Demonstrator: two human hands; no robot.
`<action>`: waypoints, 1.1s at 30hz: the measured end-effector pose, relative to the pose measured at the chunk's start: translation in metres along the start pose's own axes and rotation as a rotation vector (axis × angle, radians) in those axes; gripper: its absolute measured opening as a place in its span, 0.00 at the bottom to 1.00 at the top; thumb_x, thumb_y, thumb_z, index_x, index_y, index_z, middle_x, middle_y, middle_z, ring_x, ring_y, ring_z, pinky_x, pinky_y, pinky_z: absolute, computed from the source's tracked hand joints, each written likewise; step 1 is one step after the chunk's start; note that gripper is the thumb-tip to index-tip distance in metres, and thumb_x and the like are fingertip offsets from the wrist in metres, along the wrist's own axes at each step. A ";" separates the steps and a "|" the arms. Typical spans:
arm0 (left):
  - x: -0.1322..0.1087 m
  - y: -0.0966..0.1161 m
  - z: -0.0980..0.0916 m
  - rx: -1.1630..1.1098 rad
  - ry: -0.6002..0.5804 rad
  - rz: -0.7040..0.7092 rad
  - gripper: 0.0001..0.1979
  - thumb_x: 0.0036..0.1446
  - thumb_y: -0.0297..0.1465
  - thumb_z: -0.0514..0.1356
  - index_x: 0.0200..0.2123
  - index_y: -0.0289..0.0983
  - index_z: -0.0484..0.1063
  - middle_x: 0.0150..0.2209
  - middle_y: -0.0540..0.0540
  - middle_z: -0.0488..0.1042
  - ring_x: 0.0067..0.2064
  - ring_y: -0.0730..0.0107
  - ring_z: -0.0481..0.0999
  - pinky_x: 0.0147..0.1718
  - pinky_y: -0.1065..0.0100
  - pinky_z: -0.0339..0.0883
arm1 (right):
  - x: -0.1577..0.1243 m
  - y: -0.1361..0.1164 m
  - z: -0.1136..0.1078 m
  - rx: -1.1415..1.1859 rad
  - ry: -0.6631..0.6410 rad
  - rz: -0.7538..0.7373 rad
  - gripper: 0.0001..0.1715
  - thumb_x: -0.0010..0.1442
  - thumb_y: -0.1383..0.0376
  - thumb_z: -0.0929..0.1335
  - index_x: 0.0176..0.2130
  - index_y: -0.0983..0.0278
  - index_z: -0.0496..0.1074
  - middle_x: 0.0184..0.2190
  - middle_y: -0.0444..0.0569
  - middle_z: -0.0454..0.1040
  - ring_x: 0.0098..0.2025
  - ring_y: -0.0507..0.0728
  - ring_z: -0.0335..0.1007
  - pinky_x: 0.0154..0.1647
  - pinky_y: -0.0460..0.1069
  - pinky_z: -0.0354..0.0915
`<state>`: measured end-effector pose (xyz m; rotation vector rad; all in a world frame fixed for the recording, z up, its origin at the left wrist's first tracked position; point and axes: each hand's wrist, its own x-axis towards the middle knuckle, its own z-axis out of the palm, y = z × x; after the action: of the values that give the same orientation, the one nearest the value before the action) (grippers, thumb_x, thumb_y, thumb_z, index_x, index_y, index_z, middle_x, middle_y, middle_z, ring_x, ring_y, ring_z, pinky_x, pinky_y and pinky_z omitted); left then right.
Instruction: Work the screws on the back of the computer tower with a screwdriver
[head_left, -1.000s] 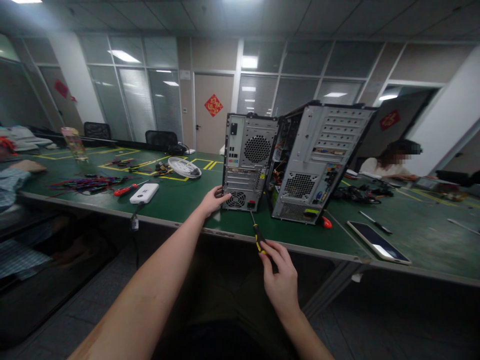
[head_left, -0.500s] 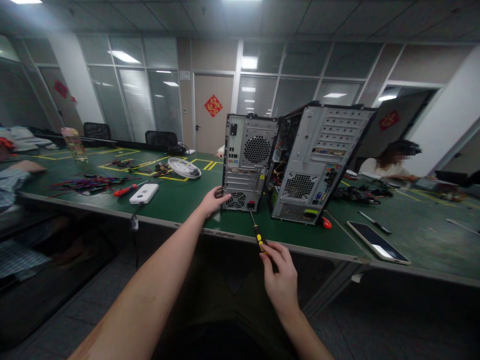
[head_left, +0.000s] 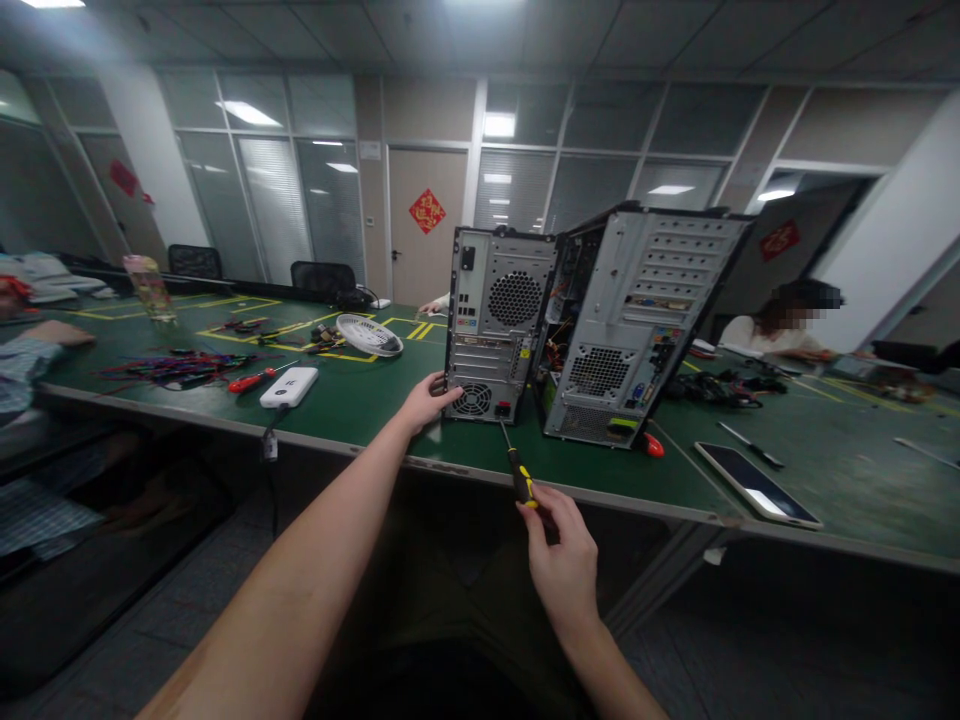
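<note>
A smaller computer case (head_left: 491, 340) stands upright near the table's front edge, its rear panel facing me. My left hand (head_left: 429, 402) grips its lower left side, thumb on the panel beside the bottom fan grille. Between the fingers of my right hand (head_left: 559, 525) is the handle end of a yellow and black screwdriver (head_left: 521, 475). Its shaft points up to the bottom edge of that case, below the red switch; whether the tip sits in a screw is too small to tell. A larger computer case (head_left: 607, 330) stands close on the right.
Left on the green table (head_left: 360, 410) are a white power bank (head_left: 289, 387), a red screwdriver (head_left: 251, 381), loose wires (head_left: 180, 368) and a white round basket (head_left: 369, 335). A phone (head_left: 756, 484) and black cables (head_left: 727, 385) lie right. People sit at both sides.
The screwdriver handle has turned in my right hand, whose fingers have shifted slightly. My left hand stays on the case. A person's hand behind the smaller case reaches further left.
</note>
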<state>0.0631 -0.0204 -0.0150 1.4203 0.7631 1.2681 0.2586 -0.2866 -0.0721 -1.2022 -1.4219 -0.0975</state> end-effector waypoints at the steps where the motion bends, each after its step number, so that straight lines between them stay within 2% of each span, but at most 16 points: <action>1: 0.000 0.000 0.000 -0.005 0.000 0.002 0.34 0.50 0.37 0.80 0.57 0.35 0.74 0.62 0.31 0.79 0.63 0.49 0.80 0.68 0.46 0.68 | 0.000 0.000 0.000 -0.012 -0.003 -0.013 0.10 0.72 0.65 0.70 0.50 0.59 0.82 0.48 0.54 0.82 0.51 0.62 0.81 0.52 0.57 0.80; 4: 0.000 0.000 0.000 -0.013 -0.010 0.012 0.34 0.50 0.37 0.80 0.57 0.35 0.74 0.62 0.31 0.79 0.62 0.49 0.80 0.68 0.45 0.68 | -0.001 0.000 0.001 -0.049 -0.020 -0.058 0.12 0.72 0.66 0.70 0.51 0.58 0.83 0.50 0.54 0.81 0.53 0.62 0.81 0.56 0.58 0.78; 9: 0.000 0.000 0.000 -0.014 -0.017 0.011 0.34 0.50 0.37 0.79 0.58 0.34 0.74 0.63 0.30 0.78 0.62 0.49 0.81 0.68 0.44 0.68 | -0.002 0.001 0.003 -0.063 -0.013 -0.073 0.11 0.73 0.65 0.70 0.51 0.58 0.83 0.50 0.54 0.81 0.52 0.62 0.81 0.56 0.58 0.78; 16: 0.000 0.001 0.000 0.003 -0.013 0.004 0.33 0.51 0.37 0.79 0.57 0.35 0.74 0.62 0.31 0.78 0.62 0.49 0.80 0.68 0.46 0.68 | -0.001 0.001 0.002 0.027 -0.001 0.034 0.08 0.72 0.60 0.72 0.46 0.60 0.80 0.45 0.54 0.82 0.47 0.62 0.82 0.45 0.56 0.81; 21: 0.001 -0.001 0.000 -0.010 -0.008 0.000 0.33 0.51 0.37 0.79 0.57 0.36 0.75 0.62 0.32 0.79 0.62 0.50 0.81 0.68 0.45 0.69 | 0.000 0.001 0.001 -0.019 0.030 -0.022 0.10 0.72 0.60 0.71 0.49 0.58 0.83 0.48 0.54 0.82 0.50 0.63 0.81 0.52 0.59 0.80; 28: 0.002 -0.002 0.000 -0.012 -0.007 0.005 0.34 0.50 0.38 0.80 0.57 0.34 0.75 0.62 0.30 0.79 0.61 0.49 0.81 0.68 0.45 0.68 | -0.001 0.001 0.000 -0.050 -0.025 -0.047 0.15 0.73 0.64 0.69 0.54 0.57 0.83 0.54 0.54 0.82 0.56 0.63 0.81 0.59 0.60 0.78; 33: 0.001 -0.001 0.000 0.009 -0.017 0.018 0.34 0.51 0.39 0.79 0.57 0.35 0.75 0.62 0.31 0.79 0.62 0.50 0.80 0.69 0.46 0.67 | -0.001 0.001 0.001 -0.006 0.001 0.010 0.11 0.72 0.61 0.71 0.51 0.60 0.83 0.51 0.56 0.83 0.53 0.64 0.82 0.54 0.61 0.81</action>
<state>0.0638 -0.0195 -0.0161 1.4461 0.7472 1.2664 0.2585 -0.2861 -0.0742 -1.2132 -1.4158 -0.0954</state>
